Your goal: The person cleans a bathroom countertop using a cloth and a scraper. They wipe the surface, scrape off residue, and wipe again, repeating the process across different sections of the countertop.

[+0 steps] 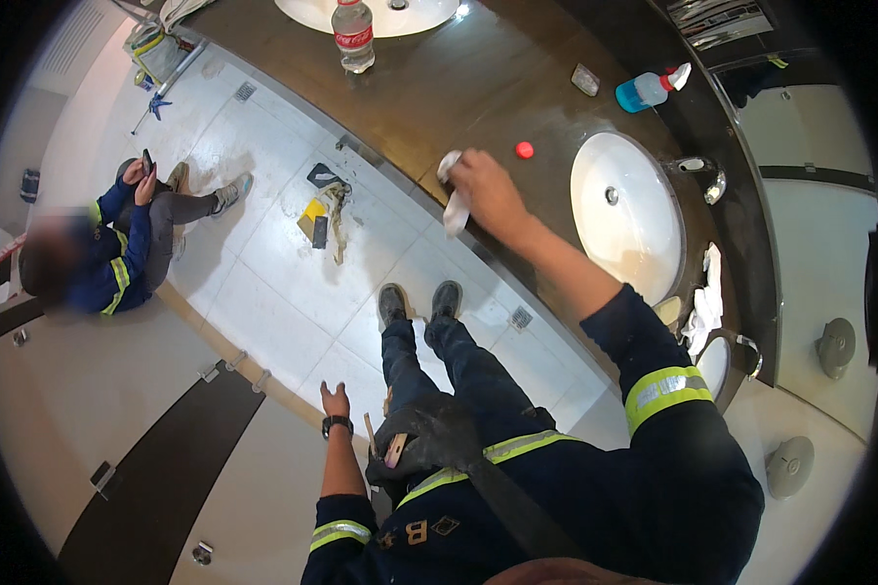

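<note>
My right hand (490,193) is closed on a white cloth (455,210) at the front edge of the dark brown countertop (478,88). Part of the cloth hangs over that edge. A small red bottle cap (524,150) lies on the counter just beyond my right hand, and an oval white sink basin (605,229) is to the right of it. My left hand (336,401) hangs low over the floor by my side, fingers apart and holding nothing, with a dark watch on the wrist.
A clear plastic bottle (352,44), a spray bottle of blue liquid (644,91) and a small wrapped block (585,80) stand on the counter. White cloths (704,302) lie beyond the basin. Tools and a yellow piece (312,219) lie on the tiles. A person (117,239) sits at left.
</note>
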